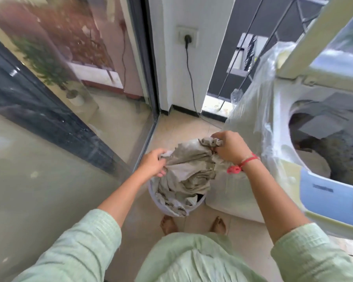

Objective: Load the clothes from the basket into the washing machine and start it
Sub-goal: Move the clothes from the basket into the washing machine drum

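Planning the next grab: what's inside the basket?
Beige cloth, gripped by left hand and right hand, fills the basket; something dark shows at its rim. Anything underneath is covered.

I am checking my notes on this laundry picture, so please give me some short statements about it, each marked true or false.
1. Both the left hand and the right hand grip the grey-beige garment. True.
2. The washing machine has its lid closed. False: the lid is raised and the drum opening shows.
3. The basket stands on the floor, just ahead of the person's bare feet. True.
4. The wall socket is empty. False: a black plug sits in it.
5. The red bracelet is on the left wrist. False: it is on the right wrist.
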`<action>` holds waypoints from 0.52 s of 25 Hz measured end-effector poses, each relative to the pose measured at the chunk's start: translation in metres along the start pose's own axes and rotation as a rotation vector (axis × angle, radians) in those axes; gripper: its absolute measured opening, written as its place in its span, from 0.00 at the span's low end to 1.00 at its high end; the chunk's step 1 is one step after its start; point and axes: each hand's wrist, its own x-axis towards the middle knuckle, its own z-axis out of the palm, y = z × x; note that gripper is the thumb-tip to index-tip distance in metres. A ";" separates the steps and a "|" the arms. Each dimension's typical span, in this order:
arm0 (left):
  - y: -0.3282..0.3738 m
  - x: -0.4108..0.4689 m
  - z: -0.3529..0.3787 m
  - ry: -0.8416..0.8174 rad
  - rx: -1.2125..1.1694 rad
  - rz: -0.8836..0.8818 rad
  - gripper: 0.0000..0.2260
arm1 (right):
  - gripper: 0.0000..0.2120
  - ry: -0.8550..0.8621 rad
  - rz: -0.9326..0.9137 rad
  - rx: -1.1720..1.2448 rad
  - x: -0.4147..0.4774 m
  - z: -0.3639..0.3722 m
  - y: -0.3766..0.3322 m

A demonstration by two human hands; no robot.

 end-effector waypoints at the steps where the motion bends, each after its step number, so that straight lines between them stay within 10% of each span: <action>1: -0.005 -0.003 0.000 -0.029 0.057 0.027 0.14 | 0.13 -0.025 -0.076 -0.132 -0.006 -0.002 -0.003; 6: -0.015 -0.004 -0.014 -0.411 0.205 -0.017 0.34 | 0.22 -0.092 -0.327 -0.567 -0.025 -0.042 -0.014; 13: 0.034 0.019 0.059 -0.212 0.251 0.273 0.61 | 0.22 0.201 -0.629 -0.644 -0.047 -0.147 -0.032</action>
